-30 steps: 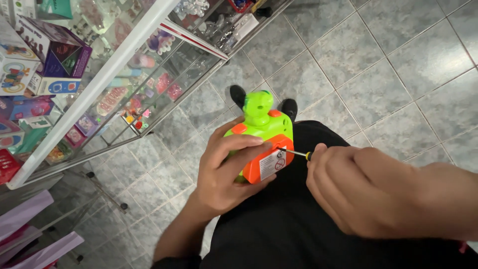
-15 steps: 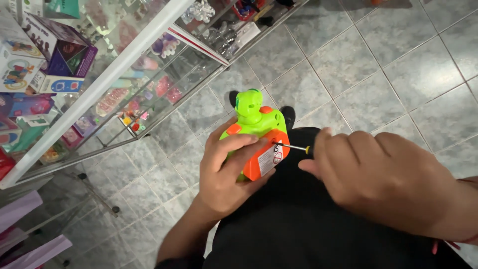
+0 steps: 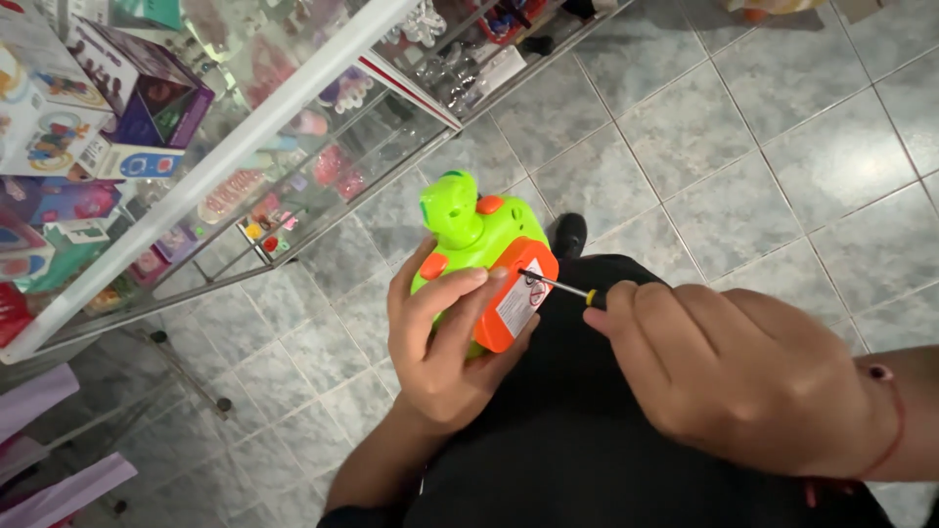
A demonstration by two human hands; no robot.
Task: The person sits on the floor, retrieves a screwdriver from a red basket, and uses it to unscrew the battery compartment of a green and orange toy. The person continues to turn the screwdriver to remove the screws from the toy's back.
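Note:
A bright green plastic toy (image 3: 468,227) with an orange base and a white label rests on my lap. My left hand (image 3: 440,342) wraps around it from below, fingers across the orange base. My right hand (image 3: 734,372) is closed on a small screwdriver (image 3: 565,287) with a yellow and black handle. Its thin metal tip touches the orange base next to the label. Most of the handle is hidden inside my fist.
A glass display case (image 3: 225,166) with a white frame stands at the left, filled with small toys and boxed goods. A grey tiled floor (image 3: 763,147) spreads beyond my knees. My black shoe (image 3: 569,235) shows past the toy. Purple shelving (image 3: 49,450) sits at the lower left.
The toy has been turned a little, its head now pointing more to the left. The screwdriver tip stays against the orange base while my right hand has shifted slightly.

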